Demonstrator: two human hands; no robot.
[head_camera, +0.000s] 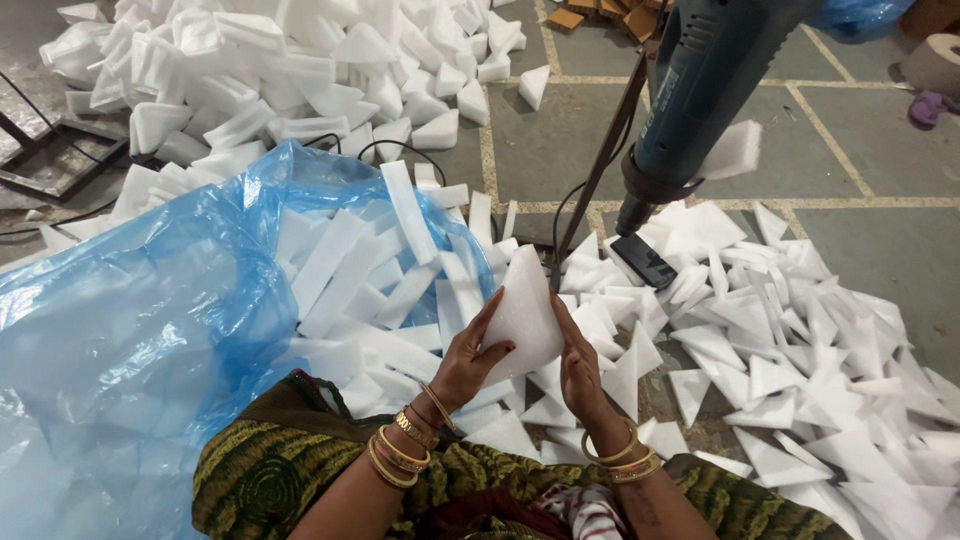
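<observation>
One white foam piece (523, 315) stands at the lower centre of the frame, held between two hands. It is roughly triangular, its point aimed up toward the top of the frame and its long axis running nearly upright, leaning a little left. Its lower edge is hidden behind the fingers. The left hand (468, 360) has its grip closed on the left edge, thumb across the front; the right hand (580, 365) clasps the right edge with its fingers flat along it. Both wrists carry gold bangles, too bunched to count surely.

Just above the piece, in the upper right of the frame, hangs one blue-green power tool (700, 95), nose down and tilted, its top cut off by the frame edge. A thin dark rod (598, 170) slants beside it, and a small dark block (643, 260) lies below the nozzle.

Cut foam triangles (800, 370) cover the floor (860, 130) at the right, too many to count. At the left, one blue plastic bag (140, 330) holds long foam strips (370, 290), partly veiled by the film. A further foam heap (260, 70) fills the upper left.
</observation>
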